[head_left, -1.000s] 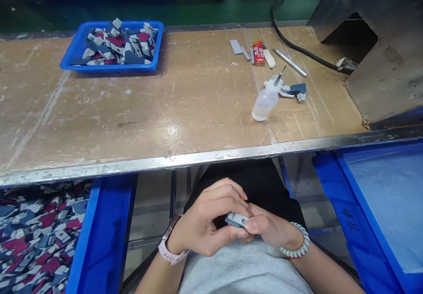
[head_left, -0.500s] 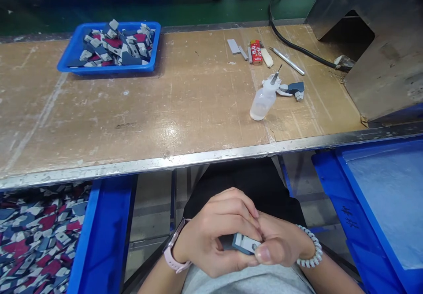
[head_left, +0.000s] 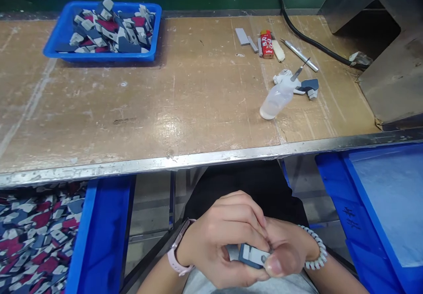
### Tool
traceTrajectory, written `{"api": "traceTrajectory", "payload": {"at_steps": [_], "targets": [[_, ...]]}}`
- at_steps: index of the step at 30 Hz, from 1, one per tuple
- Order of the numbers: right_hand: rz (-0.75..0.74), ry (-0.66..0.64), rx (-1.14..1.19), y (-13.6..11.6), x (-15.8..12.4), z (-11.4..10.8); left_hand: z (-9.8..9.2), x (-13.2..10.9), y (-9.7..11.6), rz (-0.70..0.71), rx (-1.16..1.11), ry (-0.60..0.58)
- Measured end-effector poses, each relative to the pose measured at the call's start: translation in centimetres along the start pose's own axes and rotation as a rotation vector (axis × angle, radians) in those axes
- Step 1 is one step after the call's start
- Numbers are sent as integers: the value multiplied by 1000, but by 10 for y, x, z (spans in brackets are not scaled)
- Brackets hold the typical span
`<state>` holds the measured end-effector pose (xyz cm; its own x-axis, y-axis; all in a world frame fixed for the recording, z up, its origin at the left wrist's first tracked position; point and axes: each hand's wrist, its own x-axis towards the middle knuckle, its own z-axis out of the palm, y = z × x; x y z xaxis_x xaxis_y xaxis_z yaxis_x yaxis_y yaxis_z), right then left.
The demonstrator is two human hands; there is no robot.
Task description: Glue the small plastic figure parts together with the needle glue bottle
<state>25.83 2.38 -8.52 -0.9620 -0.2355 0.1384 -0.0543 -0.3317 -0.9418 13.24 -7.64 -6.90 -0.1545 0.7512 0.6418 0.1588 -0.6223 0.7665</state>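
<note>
Close to my body, below the table edge, both hands are closed around one small white and blue-grey plastic part (head_left: 254, 256). My left hand (head_left: 228, 237), with a pink strap at the wrist, curls its fingers over the part from the left. My right hand (head_left: 284, 248), wearing a coiled band, presses its thumb on the part's right end. The fingers hide much of the part. Similar parts in white, blue-grey and dark red fill a blue tray (head_left: 49, 49) on the table and a large blue bin (head_left: 79, 241) at lower left.
On the table (head_left: 198, 104) a clear needle-tipped bottle (head_left: 277, 98) stands near white and blue-grey pieces (head_left: 309, 85). Behind are a red lighter (head_left: 267, 45), a silver pen-like tool (head_left: 300, 55) and a black cable (head_left: 317, 45). A metal housing (head_left: 393, 78) and blue crate (head_left: 350, 223) stand at right.
The view has shifted a little, so the table items sit differently in the picture. Both hands keep their hold on the plastic part, with only a slight shift of the fingers.
</note>
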Motion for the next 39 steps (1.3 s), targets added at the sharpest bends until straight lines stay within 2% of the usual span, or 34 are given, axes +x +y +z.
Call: {"api": "traceTrajectory", "payload": {"at_steps": [3,8,12,16,20,23,27,29,39], "targets": [[-40,-16,80,-4,6,2,0,-1,1,2,-12,0],[75,-12,147,-18,9,5,-11,0,10,-129,-28,-81],[224,40,295,-14,6,11,-25,-2,11,-266,-127,-139],[434,49,591,-3,6,19,-36,-9,-6,-356,-264,-94],[548,85,1126,-2,10,26,-38,-14,-27,-444,-451,-105],[515,170,1352,-7,12,35,-34,-16,-37,-501,-588,-135],[436,426,1431,-17,18,48,-27,-18,-45,-571,-724,-178],[423,496,1437,-22,22,51,-25,-19,-48,-598,-768,-178],[382,525,1470,-29,23,51,-20,-19,-51,-696,-854,-153]]}}
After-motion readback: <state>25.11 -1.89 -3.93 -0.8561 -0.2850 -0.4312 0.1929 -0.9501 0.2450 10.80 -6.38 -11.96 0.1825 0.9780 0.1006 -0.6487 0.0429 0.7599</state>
